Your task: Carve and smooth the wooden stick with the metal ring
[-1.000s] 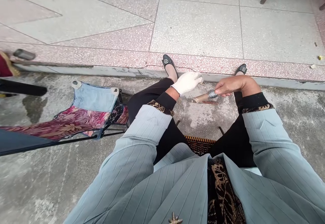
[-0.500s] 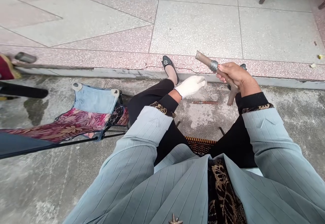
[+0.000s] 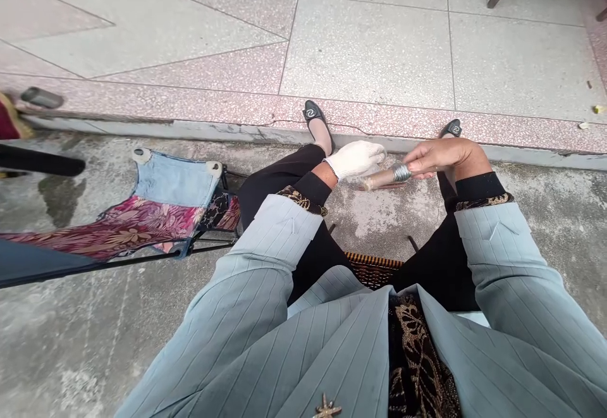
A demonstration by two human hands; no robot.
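Note:
My right hand [image 3: 443,155], bare, is closed around a brown forked wooden stick [image 3: 378,181]. A coil of silvery wire [image 3: 401,172] is wound round the stick just beside my fingertips. The stick's near end is slightly blurred and points left; its fork is hidden behind my right hand. My left hand [image 3: 358,159] wears a white knitted glove, its fingers pinched together just above the stick's end. What they hold, if anything, is too small to make out.
A folding chair [image 3: 173,184] with denim and floral cloth stands to the left. Between my legs shows a woven wicker seat [image 3: 372,269]. A thin reddish rod [image 3: 398,185] lies on the concrete behind the stick. Ahead runs a tiled step [image 3: 227,130]; a metal cylinder [image 3: 42,97] lies on it.
The stick has swung round in my right hand, its wire-wrapped end moving down and left beneath my gloved hand. My left hand has stayed nearly in place.

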